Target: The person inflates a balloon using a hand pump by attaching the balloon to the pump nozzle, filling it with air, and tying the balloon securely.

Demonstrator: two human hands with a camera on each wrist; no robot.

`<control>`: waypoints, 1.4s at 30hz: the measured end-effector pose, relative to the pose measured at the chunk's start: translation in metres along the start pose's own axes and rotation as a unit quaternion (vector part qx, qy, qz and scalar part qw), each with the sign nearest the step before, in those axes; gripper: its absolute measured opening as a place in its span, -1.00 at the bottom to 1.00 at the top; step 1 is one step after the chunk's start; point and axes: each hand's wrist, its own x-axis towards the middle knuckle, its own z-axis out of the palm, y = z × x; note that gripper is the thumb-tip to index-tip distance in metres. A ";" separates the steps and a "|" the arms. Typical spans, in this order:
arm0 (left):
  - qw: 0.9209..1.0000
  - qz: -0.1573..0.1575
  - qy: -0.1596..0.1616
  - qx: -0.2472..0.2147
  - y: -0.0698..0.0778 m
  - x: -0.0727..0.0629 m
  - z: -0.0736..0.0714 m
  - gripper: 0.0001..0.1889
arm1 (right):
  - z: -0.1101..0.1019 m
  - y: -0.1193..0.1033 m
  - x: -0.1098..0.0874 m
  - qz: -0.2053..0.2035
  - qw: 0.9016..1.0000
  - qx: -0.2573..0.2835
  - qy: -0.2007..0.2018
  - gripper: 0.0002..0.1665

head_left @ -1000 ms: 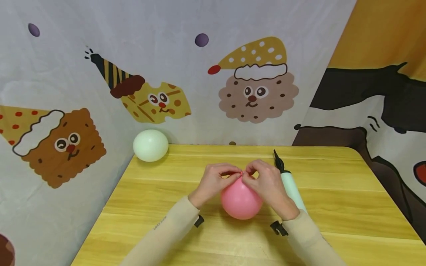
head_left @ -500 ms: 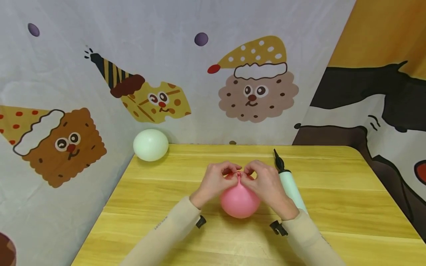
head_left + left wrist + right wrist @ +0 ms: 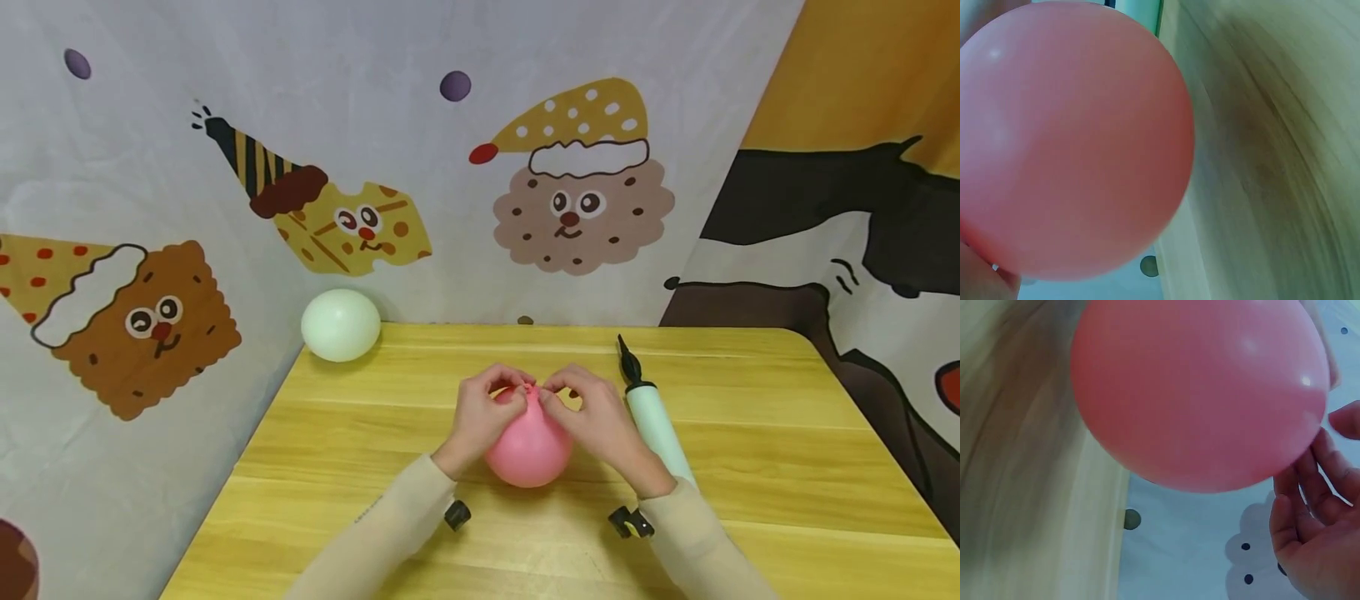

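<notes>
Backdrop cloth [image 3: 420, 150]: white printed fabric filling the upper half of the head view, with cartoon biscuit figures in party hats; a yellow, black and brown panel occupies the right edge of the frame.

Table [image 3: 750, 467]: pale yellow wood, lower half of the head view, grain running left to right.

Pink balloon [image 3: 529, 450]: inflated, round, lower centre of the head view, resting on the table between both hands. Its neck points up and away, at the fingertips. It fills the upper left of the left wrist view [image 3: 1066, 137] and the upper middle of the right wrist view [image 3: 1200, 390].

White balloon [image 3: 341, 325]: inflated, at the far left corner of the table, against the cloth, well apart from the hands.

Hand pump [image 3: 654, 417]: pale green barrel with black nozzle, lying on the table just right of the right hand, nozzle toward the far edge.

Left hand [image 3: 487, 417]: lower centre, left of the pink balloon; fingers curled, tips pinching the balloon's neck.

Right hand [image 3: 592, 421]: lower centre, right of the pink balloon; fingers curled, tips pinching the same neck, meeting the left fingertips above the balloon.

Sleeves: beige, entering from the bottom edge; a small black fitting sits under each wrist.
</notes>
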 end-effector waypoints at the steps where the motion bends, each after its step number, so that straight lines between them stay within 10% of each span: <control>1: 1.000 0.000 0.004 0.001 -0.001 0.000 -0.001 -0.96 | 0.000 0.002 -0.001 0.000 1.000 0.004 -0.004 -0.90; 14: 0.995 -0.032 0.067 -0.063 -0.014 0.007 -0.016 -0.94 | 0.005 0.024 -0.025 0.085 0.991 0.067 -0.082 0.18; 20: 0.992 -0.049 0.038 -0.109 -0.018 0.005 -0.017 -0.83 | 0.010 0.026 -0.028 0.119 0.986 0.080 -0.090 0.18; 32: 0.986 -0.074 -0.101 -0.112 -0.028 -0.023 -0.031 0.02 | 0.019 0.028 -0.018 0.165 0.979 0.109 -0.045 0.06; 42: 0.994 -0.108 0.006 0.002 -0.037 -0.024 -0.042 -0.02 | 0.023 0.027 -0.016 0.139 0.985 0.084 -0.059 -0.02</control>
